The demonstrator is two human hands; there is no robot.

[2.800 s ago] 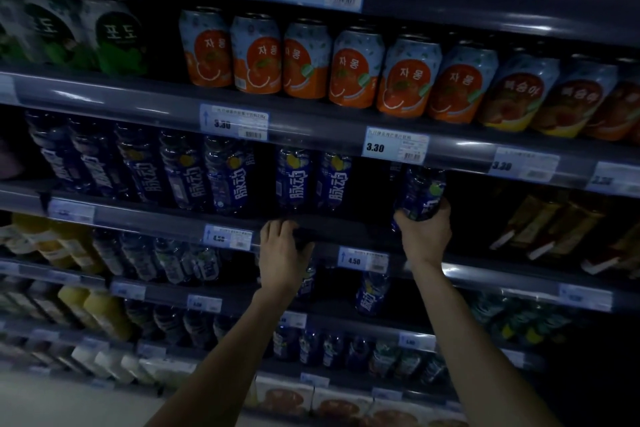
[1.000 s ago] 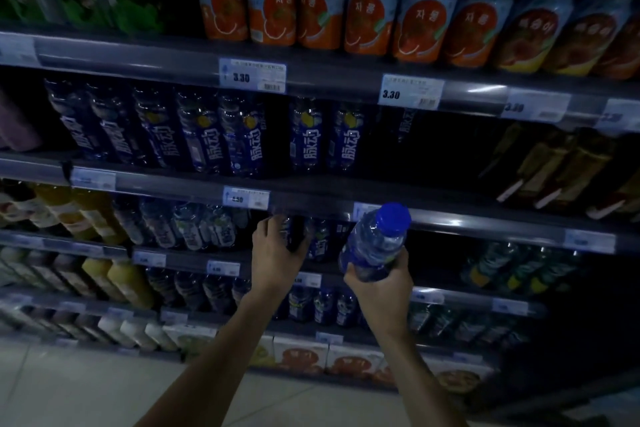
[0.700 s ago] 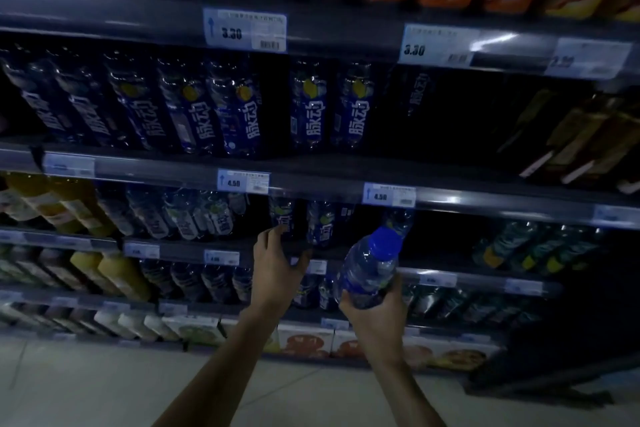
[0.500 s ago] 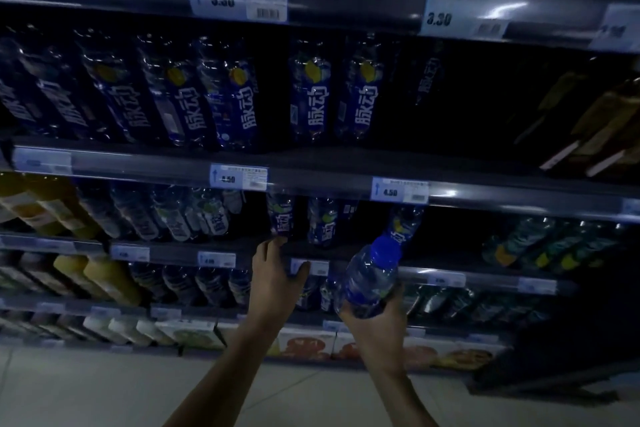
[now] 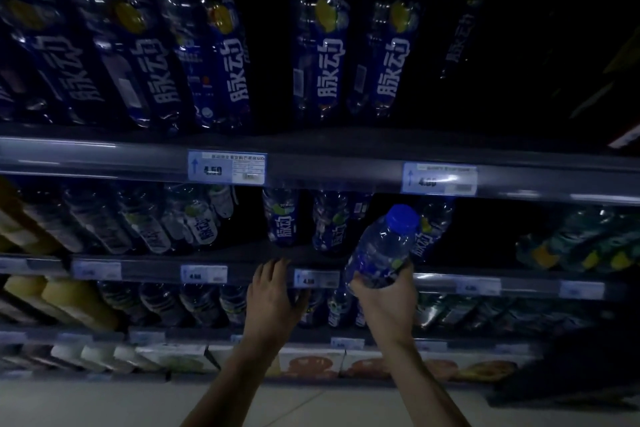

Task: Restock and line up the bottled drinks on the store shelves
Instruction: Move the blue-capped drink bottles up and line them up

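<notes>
My right hand (image 5: 389,302) grips a clear bottle with a blue cap and blue label (image 5: 382,248) by its lower end, tilted with the cap up and to the right, in front of the middle shelf. My left hand (image 5: 273,291) rests with straight fingers on the front rail of that middle shelf (image 5: 242,272), holding nothing. Behind the rail stand a few blue-labelled bottles (image 5: 284,217), with a dark gap to their right. On the shelf above stands a row of tall blue-labelled bottles (image 5: 322,55).
Pale and yellow bottles (image 5: 79,302) fill the left of the lower shelves. Green-labelled bottles (image 5: 581,243) lie at the right of the middle shelf. Cartons (image 5: 311,362) line the bottom shelf above the pale floor (image 5: 104,406). Price tags (image 5: 227,166) hang on the rails.
My right hand took the bottle from the upper shelf and brought it down to the middle shelf. My left hand dropped from the upper rail to the middle rail. The view tilted down and closer.
</notes>
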